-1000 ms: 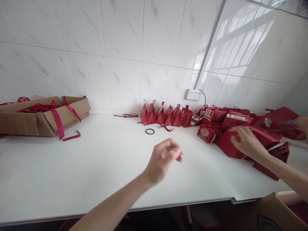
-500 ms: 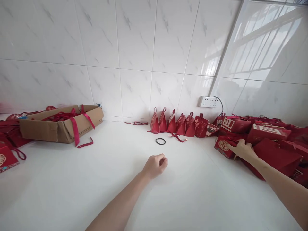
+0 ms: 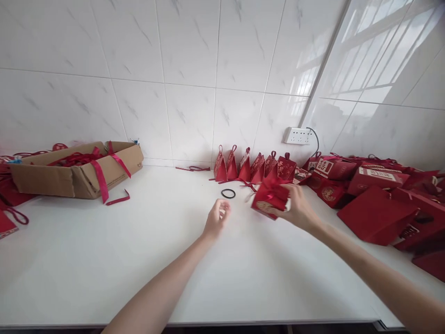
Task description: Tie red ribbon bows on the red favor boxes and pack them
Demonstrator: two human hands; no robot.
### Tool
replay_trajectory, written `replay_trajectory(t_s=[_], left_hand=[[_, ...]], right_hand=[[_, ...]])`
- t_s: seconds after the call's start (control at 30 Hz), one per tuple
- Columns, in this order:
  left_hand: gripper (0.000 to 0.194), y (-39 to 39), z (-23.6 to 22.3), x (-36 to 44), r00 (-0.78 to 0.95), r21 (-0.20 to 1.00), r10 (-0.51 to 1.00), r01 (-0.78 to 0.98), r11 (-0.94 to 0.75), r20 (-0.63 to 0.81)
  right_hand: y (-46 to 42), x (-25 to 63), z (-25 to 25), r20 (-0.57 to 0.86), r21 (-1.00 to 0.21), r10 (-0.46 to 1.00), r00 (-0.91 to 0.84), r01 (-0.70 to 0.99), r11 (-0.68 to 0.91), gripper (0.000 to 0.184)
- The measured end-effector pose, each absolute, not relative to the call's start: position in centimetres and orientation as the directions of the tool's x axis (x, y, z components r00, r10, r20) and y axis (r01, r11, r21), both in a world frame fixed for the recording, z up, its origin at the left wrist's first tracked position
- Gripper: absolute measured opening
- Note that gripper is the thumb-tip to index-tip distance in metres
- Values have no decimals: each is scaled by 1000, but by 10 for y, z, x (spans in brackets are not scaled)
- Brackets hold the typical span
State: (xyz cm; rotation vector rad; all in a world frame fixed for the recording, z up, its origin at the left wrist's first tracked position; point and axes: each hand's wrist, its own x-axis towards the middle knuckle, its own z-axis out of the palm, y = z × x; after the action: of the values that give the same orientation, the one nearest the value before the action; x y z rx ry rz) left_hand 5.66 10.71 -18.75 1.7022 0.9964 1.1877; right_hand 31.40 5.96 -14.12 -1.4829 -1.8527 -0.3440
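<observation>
My right hand grips a small red gift box by its right side, above the white table. The box is tilted; it has a ribbon on top and a round gold pattern on its lower face. To its left is my left hand, with loosely curled fingers partly apart and nothing between them. A black ring lies just beyond my left hand, not touched by it. Behind the held box stands a row of red tent-shaped boxes with ribbon loops.
At the left, a cardboard box holds red ribbons, some hanging over its side. Loose ribbon pieces lie by it. Many red gift boxes are piled at the right. A power strip is on the tiled wall.
My right hand has taken the red gift box from the right pile and carried it left to the middle. My left hand has loosened from a fist. The view has tilted down slightly.
</observation>
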Motion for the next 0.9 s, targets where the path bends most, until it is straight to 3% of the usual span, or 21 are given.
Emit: replay_trajectory(t_s=[0.1,0.27,0.47,0.73,0.8,0.9], left_hand=[[43,114,-188,54,157,936,935,102,-336,319],[64,119,-186,41,80,934,931,-55,-353,357],[72,113,-180,29,332,918,857,-104,-382,394],[79,107,-175,26,459,926,808,-116,-359,370],[74,109,-171,22,524,935,781,-95,-342,339],[54,116,-165,15,608,963,755,-61,-264,245]], right_hand=[[70,269,-154,693,-220,681,-238,829,514,73],[81,226,-172,703,-270,622,-344,681,681,77],[72,207,-181,763,-349,609,-216,656,669,79],[55,205,-181,782,-315,581,-227,660,682,85],[51,206,-178,754,-401,615,-232,578,711,81],[47,207,-173,626,-712,775,-93,339,616,60]])
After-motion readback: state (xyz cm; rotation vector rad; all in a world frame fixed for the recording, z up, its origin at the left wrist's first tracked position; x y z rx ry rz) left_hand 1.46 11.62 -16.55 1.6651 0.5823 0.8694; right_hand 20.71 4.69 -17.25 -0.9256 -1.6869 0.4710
